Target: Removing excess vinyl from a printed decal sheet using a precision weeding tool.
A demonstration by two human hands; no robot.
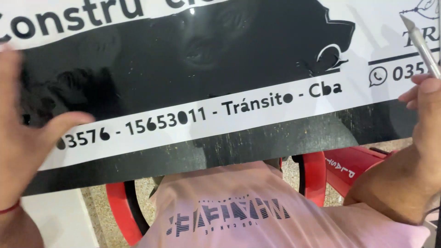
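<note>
Pink cloth fills the near part of the view: the person's pink shirt with a dark print (229, 216). Just past it sits a red plastic chair (317, 177) on a speckled floor (98, 206).

Next comes the dark bench (257, 142), and on it lies the big white sign sheet with shiny black vinyl shapes and letters (183, 69). It reaches from side to side and is tilted a little.

The left hand (23, 133) is spread flat on the left end of the sheet, fingers open, thumb out, holding nothing. It looks blurry. A thin red band is on that wrist.

The right hand (425, 105) is at the right edge. Its fingers are closed around a thin silver craft knife (420, 43), with the blade pointing up over the white part.

Many black letters already stand clean on the white. A large black patch is still in the middle, so I think some peeling or cutting is left.
</note>
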